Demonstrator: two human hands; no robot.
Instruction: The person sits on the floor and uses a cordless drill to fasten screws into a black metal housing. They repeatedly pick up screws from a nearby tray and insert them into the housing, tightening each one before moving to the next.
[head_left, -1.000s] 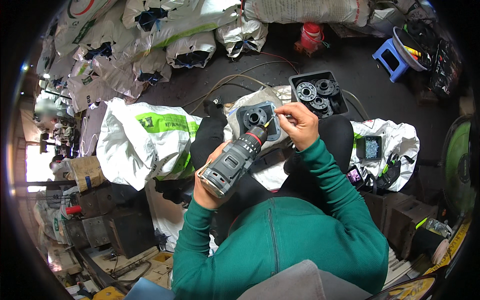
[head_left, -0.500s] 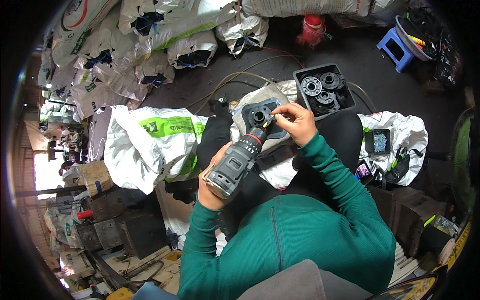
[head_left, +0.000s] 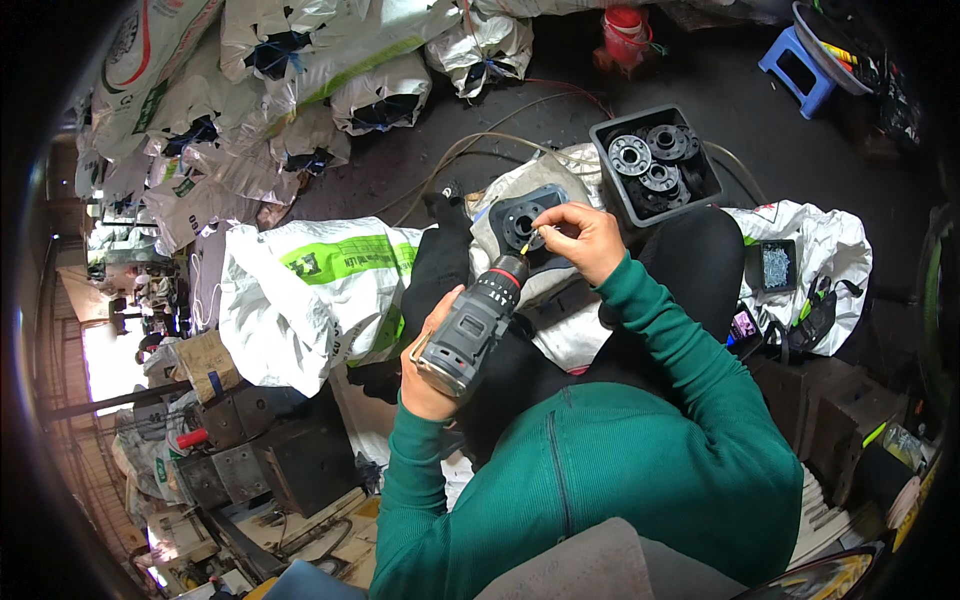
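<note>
My left hand [head_left: 428, 372] is wrapped round a grey-black cordless drill [head_left: 470, 333] with a red ring at its chuck, its nose pointing away from me. At the drill's tip, the fingers of my right hand [head_left: 583, 243] are pinched together on a small screw [head_left: 533, 236], meeting the yellowish bit. Just beyond lies a round black plastic flange [head_left: 521, 220] with a centre hole, resting on a dark pad between my legs. My right fingertips hover over its near right edge.
A grey bin [head_left: 716, 192] of similar black round parts stands beyond my right knee. To the right, a small black box [head_left: 776, 266] of screws sits on a white sack. White sacks [head_left: 310, 290] lie left and far. A hose [head_left: 450, 165] crosses the floor near a blue stool [head_left: 800, 72].
My right hand has moved a little left and down, bringing the screw to the drill's bit. The drill stays in my left hand, and the whole view has shifted slightly.
</note>
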